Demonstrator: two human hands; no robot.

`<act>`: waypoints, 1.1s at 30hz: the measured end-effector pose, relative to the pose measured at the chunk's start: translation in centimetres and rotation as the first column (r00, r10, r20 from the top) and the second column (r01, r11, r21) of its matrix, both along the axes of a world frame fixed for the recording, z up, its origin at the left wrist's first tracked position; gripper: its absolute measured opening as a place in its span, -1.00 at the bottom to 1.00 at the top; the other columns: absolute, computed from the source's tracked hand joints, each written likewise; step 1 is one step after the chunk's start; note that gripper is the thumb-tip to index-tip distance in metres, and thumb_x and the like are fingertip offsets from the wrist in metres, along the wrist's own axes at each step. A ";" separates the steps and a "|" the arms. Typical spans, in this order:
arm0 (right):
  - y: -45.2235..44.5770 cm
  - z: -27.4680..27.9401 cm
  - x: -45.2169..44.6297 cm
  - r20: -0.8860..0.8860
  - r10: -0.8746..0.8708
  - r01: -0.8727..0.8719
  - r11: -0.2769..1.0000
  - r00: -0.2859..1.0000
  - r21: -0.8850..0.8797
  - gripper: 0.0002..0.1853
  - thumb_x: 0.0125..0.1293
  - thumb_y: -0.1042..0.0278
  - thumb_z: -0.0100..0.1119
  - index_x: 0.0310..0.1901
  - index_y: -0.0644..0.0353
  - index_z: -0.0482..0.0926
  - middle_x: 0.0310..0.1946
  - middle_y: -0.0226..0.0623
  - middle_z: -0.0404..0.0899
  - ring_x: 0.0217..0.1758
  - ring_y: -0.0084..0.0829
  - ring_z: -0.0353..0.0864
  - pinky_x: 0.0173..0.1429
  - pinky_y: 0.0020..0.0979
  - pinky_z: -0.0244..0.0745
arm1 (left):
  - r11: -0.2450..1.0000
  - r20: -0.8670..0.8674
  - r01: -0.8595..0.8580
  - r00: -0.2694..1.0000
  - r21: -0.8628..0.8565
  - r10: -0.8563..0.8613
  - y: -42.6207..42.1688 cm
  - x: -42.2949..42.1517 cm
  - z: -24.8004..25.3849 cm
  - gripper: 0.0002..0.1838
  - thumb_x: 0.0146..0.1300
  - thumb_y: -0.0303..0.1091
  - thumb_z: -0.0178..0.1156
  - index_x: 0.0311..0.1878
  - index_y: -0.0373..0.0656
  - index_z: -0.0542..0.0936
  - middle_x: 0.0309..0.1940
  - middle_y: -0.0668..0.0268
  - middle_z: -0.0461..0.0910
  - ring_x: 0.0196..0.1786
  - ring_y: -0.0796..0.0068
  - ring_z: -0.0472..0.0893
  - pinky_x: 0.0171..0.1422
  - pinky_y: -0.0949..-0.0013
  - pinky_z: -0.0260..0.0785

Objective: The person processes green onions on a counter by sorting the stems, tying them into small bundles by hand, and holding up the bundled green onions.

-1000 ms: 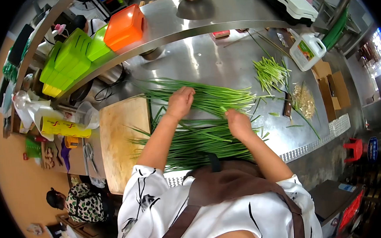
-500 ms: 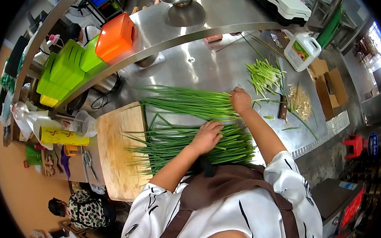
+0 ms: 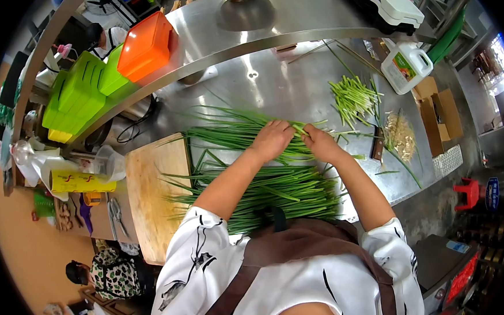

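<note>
Two piles of long green stalks lie on the steel table, the far pile and the near pile. My left hand is closed over stalks at the right part of the far pile. Right beside it, my right hand pinches the pale ends of the same stalks. Cut short pieces are heaped farther right. A knife with a brown handle lies near a heap of pale trimmings.
A wooden cutting board lies left of the stalks. A white jug stands at the back right. Green boxes and an orange box sit on the raised shelf. Two other people are at the left, one in a patterned top.
My left hand has moved from the near pile up to the far pile. My right hand has come slightly down beside it, and the far pile's stalks have shifted.
</note>
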State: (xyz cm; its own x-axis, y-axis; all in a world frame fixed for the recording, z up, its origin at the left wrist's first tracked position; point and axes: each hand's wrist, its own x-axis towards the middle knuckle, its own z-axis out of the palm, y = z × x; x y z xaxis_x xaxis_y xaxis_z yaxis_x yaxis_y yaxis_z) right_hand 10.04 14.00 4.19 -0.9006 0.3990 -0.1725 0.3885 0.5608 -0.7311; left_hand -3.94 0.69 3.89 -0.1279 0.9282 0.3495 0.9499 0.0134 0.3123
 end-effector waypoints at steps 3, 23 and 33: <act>-1.5 0.6 0.7 0.070 0.036 -0.046 0.989 0.997 0.143 -0.77 0.34 0.22 -0.05 -0.26 0.24 0.43 -0.37 0.07 0.56 -0.24 0.06 0.56 -0.15 -0.04 0.42 | 0.990 0.042 0.112 0.993 -0.088 -0.109 -0.7 0.1 -1.0 -0.92 0.09 -0.46 0.14 -0.33 -0.22 0.51 -0.31 0.20 0.44 -0.10 0.17 0.44 0.06 0.16 0.29; 4.6 -5.5 -3.0 0.048 0.002 -0.030 0.817 0.999 0.576 -0.88 0.09 0.45 0.10 -0.30 0.18 0.49 -0.29 -0.18 0.50 -0.28 -0.11 0.59 -0.20 -0.18 0.52 | 0.971 0.202 -0.200 0.953 -0.131 0.224 0.0 -2.5 -1.0 -0.70 0.20 -0.42 0.09 0.02 -0.12 0.54 -0.10 0.16 0.50 -0.07 0.12 0.51 0.05 0.09 0.32; 3.0 0.1 -3.4 0.057 -0.044 0.035 0.988 0.997 0.148 -0.77 0.29 0.18 0.06 -0.26 0.20 0.45 -0.38 -0.01 0.55 -0.25 0.03 0.53 -0.16 -0.09 0.40 | 0.998 -0.032 0.055 0.998 0.005 -0.055 3.5 -3.1 -1.6 -0.91 0.13 -0.42 0.11 -0.29 -0.17 0.54 -0.22 0.25 0.47 -0.01 0.28 0.45 0.22 0.17 0.19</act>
State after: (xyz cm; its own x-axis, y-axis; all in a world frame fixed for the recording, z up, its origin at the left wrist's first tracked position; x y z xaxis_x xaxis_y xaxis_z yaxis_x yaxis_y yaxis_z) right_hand 6.66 17.02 4.25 -0.8734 0.4592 -0.1624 0.4531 0.6437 -0.6167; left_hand -7.07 4.17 2.27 -0.0654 0.9316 0.3575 0.9585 -0.0409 0.2820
